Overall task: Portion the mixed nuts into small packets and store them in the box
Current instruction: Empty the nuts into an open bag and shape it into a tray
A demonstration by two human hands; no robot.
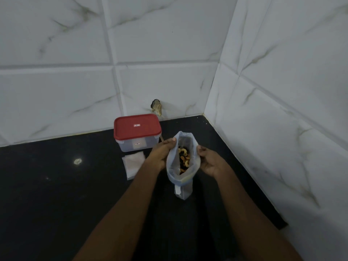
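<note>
Head view: black countertop (pixel 56 194) in white marble-tiled corner (pixel 211 87), both hands' fingers (pixel 170 143) gripping open nut bag (pixel 181 162).

Black countertop (pixel 56 194); white marble-look wall tiles (pixel 160 34); chipped hole (pixel 156 107), perhaps.

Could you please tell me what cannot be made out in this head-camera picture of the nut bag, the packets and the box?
- Box: contents hidden by the red lid and cloudy walls; label print too small.
- Packets: the count is unclear, they overlap, and the left hand covers one edge.
- Nut bag: how full it is; its walls hide the lower part, and the right hand covers its side.
</note>
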